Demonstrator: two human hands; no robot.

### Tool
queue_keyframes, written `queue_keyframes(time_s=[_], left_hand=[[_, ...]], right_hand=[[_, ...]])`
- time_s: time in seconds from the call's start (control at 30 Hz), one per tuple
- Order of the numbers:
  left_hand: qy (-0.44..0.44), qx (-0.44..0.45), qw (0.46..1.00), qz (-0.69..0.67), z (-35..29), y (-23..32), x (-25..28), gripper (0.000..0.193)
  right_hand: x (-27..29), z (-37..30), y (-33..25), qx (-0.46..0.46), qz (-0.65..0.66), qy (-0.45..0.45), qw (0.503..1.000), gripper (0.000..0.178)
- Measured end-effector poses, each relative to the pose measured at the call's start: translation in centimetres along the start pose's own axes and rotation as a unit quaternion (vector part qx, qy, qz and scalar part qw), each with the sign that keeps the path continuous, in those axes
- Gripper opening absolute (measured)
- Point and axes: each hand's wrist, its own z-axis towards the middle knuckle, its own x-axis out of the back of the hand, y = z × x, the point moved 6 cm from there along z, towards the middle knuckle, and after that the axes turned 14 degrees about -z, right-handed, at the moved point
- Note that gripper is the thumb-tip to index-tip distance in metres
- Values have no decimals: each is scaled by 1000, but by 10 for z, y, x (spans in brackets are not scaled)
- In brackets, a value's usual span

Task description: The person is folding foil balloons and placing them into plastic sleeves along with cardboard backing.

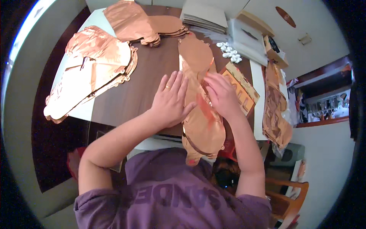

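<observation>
A long, flat copper-coloured foil balloon (pixel 204 133), not inflated, lies lengthwise before me and hangs over the table's near edge. My left hand (pixel 169 97) rests flat along its left side, fingers stretched out, a ring on one finger. On the balloon's right edge, the fingers of my right hand (pixel 223 95) are bent inward and pinch the foil, which is creased there. Their tips are partly hidden. Under and beside my right wrist lies an orange printed card package (pixel 240 91).
Flat copper foil balloons lie in a pile (pixel 95 65) at the left and another stack (pixel 129 21) at the back. Grey-white sheets (pixel 204 17), small white rolls (pixel 230 52) and a clear plastic box (pixel 248 38) stand behind. More foil (pixel 275 110) hangs over the right edge. A wooden chair (pixel 297 191) is at right.
</observation>
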Motion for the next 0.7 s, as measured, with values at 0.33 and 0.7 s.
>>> queue_keyframes(time_s=[0.33, 0.7], left_hand=[[-85, 58, 990, 92, 5, -20, -17, 98], [-86, 52, 993, 59, 6, -21, -16, 93]], right_hand=[[-46, 18, 6, 63, -127, -76, 987, 47], [-52, 118, 36, -322, -83, -184, 925, 96]])
